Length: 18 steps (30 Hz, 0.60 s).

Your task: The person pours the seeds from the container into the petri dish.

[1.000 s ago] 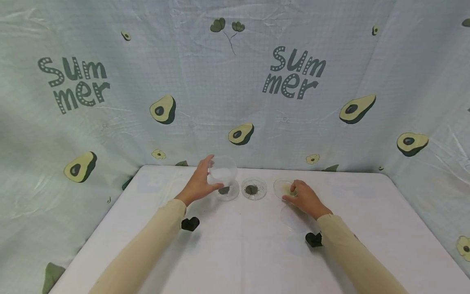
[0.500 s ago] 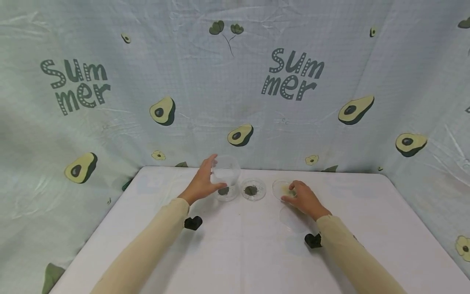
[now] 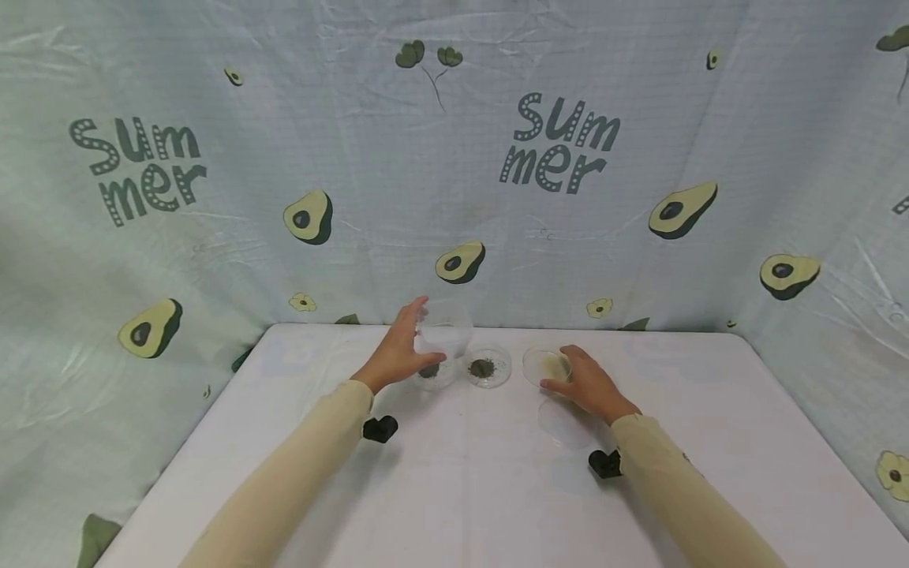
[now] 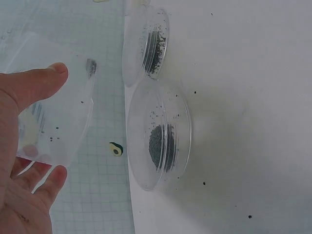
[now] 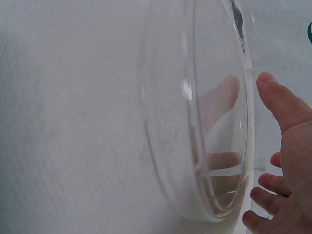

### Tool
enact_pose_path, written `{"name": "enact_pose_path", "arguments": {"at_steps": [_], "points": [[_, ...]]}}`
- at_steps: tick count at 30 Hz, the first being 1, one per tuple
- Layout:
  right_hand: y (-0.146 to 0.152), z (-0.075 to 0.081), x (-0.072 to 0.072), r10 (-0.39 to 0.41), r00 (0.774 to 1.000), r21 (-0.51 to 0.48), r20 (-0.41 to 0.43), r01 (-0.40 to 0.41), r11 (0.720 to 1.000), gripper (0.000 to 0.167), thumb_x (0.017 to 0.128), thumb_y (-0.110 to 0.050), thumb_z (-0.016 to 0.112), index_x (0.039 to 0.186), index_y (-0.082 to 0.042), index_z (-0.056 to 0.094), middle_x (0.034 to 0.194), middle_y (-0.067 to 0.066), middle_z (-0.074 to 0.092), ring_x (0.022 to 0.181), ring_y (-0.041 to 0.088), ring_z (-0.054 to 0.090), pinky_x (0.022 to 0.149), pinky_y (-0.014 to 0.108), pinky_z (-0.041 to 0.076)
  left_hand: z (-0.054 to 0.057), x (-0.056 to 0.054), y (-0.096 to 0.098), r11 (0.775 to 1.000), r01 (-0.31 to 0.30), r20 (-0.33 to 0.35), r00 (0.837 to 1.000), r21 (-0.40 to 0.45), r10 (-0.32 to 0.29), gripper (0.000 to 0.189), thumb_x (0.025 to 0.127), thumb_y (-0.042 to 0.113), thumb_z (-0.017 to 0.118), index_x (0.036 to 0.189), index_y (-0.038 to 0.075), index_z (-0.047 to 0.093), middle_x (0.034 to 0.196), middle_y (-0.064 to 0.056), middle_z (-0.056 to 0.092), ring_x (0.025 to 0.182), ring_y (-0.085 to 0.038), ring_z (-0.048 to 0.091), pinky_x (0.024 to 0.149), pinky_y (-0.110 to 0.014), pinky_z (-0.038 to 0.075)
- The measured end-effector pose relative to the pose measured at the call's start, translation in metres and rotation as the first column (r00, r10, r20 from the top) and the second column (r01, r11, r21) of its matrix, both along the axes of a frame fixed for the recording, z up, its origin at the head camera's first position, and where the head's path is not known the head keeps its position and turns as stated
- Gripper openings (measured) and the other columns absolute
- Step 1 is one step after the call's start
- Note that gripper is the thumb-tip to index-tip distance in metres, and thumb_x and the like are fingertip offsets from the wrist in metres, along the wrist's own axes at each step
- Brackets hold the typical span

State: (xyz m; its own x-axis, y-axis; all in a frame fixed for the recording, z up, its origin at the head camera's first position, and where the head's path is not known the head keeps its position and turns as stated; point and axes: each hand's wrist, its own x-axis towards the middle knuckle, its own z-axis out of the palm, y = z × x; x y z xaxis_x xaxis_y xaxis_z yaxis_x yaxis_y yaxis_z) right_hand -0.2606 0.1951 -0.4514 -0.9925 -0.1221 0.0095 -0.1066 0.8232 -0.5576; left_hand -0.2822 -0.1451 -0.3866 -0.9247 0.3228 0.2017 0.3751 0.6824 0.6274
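My left hand point(image 3: 394, 351) grips a translucent plastic container point(image 3: 446, 327) between thumb and fingers, above the dishes at the table's back. Dark specks cling to its wall in the left wrist view, with a dark smear near one edge. Below it stands a clear petri dish point(image 4: 161, 141) with a small heap of dark grains; a second petri dish point(image 3: 488, 368) with dark grains stands to its right. My right hand point(image 3: 585, 381) holds a third petri dish point(image 3: 534, 367) with something pale yellow in it, thumb and fingers at its right rim.
A clear round lid or dish point(image 3: 566, 424) lies in front of my right hand and looms large in the right wrist view. Stray dark grains dot the white table point(image 3: 465, 489). A printed curtain point(image 3: 398, 158) rises at its back edge. Black heart-shaped pieces point(image 3: 380, 428) sit at both wrists.
My left hand has moved slightly right with the container, further over the two dark-grain dishes. The right hand's fingers have shifted at the rim, and more of the pale yellow content shows.
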Motion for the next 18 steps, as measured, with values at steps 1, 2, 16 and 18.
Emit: {"name": "enact_pose_path", "arguments": {"at_steps": [1, 2, 16, 18], "points": [[0.001, 0.000, 0.000, 0.001, 1.000, 0.001, 0.011, -0.001, 1.000, 0.088, 0.084, -0.043, 0.072, 0.146, 0.005, 0.031, 0.152, 0.026, 0.031, 0.141, 0.043, 0.031, 0.115, 0.056, 0.028, 0.000, 0.000, 0.001, 1.000, 0.002, -0.003, 1.000, -0.001, -0.002, 0.102, 0.078, 0.026, 0.081, 0.154, 0.016, 0.013, 0.149, -0.013, 0.033, 0.134, -0.034, 0.044, 0.106, -0.047, 0.045], [0.001, 0.000, 0.000, 0.002, 1.000, -0.002, 0.022, -0.002, 1.000, 0.090, 0.085, -0.043, 0.072, 0.147, 0.006, 0.029, 0.153, 0.027, 0.030, 0.141, 0.044, 0.030, 0.115, 0.056, 0.027, -0.001, -0.001, 0.002, 1.000, 0.003, -0.006, 1.000, -0.003, -0.003, 0.102, 0.078, 0.026, 0.081, 0.154, 0.016, 0.014, 0.148, -0.013, 0.033, 0.133, -0.034, 0.045, 0.105, -0.047, 0.045], [0.002, -0.003, 0.000, 0.005, 0.997, 0.013, 0.075, -0.006, 1.000, 0.094, 0.087, -0.048, 0.067, 0.149, 0.007, 0.022, 0.154, 0.029, 0.026, 0.142, 0.045, 0.027, 0.116, 0.057, 0.025, -0.001, -0.004, 0.013, 0.999, 0.031, -0.024, 0.999, -0.027, -0.031, 0.103, 0.078, 0.028, 0.082, 0.154, 0.016, 0.014, 0.147, -0.012, 0.035, 0.130, -0.032, 0.048, 0.104, -0.047, 0.046], [0.003, -0.004, 0.000, 0.009, 0.997, 0.015, 0.075, -0.010, 1.000, 0.095, 0.087, -0.049, 0.066, 0.150, 0.006, 0.021, 0.155, 0.028, 0.026, 0.143, 0.044, 0.026, 0.116, 0.057, 0.025, 0.000, -0.004, 0.014, 0.999, 0.032, -0.026, 0.999, -0.030, -0.033, 0.103, 0.078, 0.028, 0.082, 0.154, 0.016, 0.014, 0.147, -0.012, 0.036, 0.131, -0.032, 0.047, 0.105, -0.047, 0.045]]}}
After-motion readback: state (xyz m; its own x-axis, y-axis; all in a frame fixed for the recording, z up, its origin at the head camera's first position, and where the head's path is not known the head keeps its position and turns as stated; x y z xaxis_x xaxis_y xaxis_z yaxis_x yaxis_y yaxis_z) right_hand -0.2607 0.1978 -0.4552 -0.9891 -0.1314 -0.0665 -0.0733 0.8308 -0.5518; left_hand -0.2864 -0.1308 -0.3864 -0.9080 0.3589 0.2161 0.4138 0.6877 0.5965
